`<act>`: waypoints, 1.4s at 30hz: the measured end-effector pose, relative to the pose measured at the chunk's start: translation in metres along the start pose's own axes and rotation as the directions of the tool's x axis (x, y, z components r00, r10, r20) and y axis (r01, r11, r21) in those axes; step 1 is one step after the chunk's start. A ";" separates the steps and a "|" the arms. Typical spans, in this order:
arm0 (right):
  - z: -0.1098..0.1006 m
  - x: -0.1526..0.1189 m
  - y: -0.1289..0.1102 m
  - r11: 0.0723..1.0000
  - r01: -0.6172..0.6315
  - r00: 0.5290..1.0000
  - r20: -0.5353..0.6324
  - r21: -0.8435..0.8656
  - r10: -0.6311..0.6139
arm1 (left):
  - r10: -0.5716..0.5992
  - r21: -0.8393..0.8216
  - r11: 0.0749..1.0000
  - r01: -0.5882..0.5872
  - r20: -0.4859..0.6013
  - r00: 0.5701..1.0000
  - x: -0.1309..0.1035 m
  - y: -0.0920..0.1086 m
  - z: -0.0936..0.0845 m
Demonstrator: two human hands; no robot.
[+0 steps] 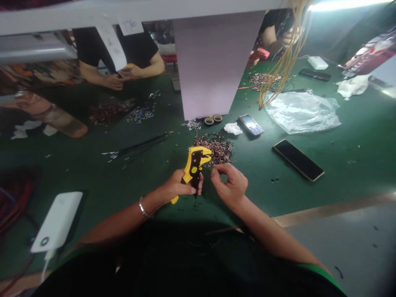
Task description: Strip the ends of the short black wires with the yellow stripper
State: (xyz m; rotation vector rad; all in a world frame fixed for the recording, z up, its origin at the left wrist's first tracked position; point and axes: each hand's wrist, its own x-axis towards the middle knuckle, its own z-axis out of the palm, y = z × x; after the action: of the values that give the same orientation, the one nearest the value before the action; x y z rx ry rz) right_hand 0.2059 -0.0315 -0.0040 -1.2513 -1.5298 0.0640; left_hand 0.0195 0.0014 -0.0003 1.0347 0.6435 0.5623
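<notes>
My left hand [181, 185] is wrapped round the handles of a yellow and black wire stripper [194, 165], whose jaws point up and to the right. Just right of the tool, my right hand [230, 183] is closed in a pinch, thumb against forefinger. Anything between those fingertips is too small to make out. Right behind the tool and my right hand lies a heap of short wire pieces [218, 148], dark with copper-coloured ends. A small pile of silvery bits [192, 124] sits behind that heap.
Two tape rolls [213, 119], a tissue [233, 128] and a keypad phone [251, 125] lie behind the heap. To the right are a smartphone [298, 160] and a plastic bag [305, 111]. Black wires [139, 145] and a power bank [57, 222] lie left. Co-workers sit across the table.
</notes>
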 end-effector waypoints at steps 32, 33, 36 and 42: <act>-0.007 0.015 0.012 0.638 -0.591 0.807 0.373 0.493 0.458 | -0.066 -0.178 0.978 0.112 0.250 0.966 -0.002 0.002 -0.009; -0.007 0.016 0.011 0.631 -0.596 0.803 0.382 0.496 0.459 | -0.069 -0.175 0.978 0.116 0.253 0.965 -0.002 0.003 -0.009; -0.008 0.017 0.010 0.622 -0.604 0.797 0.399 0.499 0.454 | -0.083 -0.162 0.979 0.127 0.250 0.965 -0.003 0.004 -0.007; -0.008 0.016 0.012 0.622 -0.602 0.798 0.410 0.501 0.442 | -0.097 -0.164 0.977 0.135 0.222 0.970 -0.005 0.006 -0.005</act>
State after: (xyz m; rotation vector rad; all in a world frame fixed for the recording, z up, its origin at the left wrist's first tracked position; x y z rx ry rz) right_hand 0.2227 -0.0188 0.0027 -1.1259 -1.1289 1.0759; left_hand 0.0118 0.0038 0.0043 0.8689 0.4519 0.3915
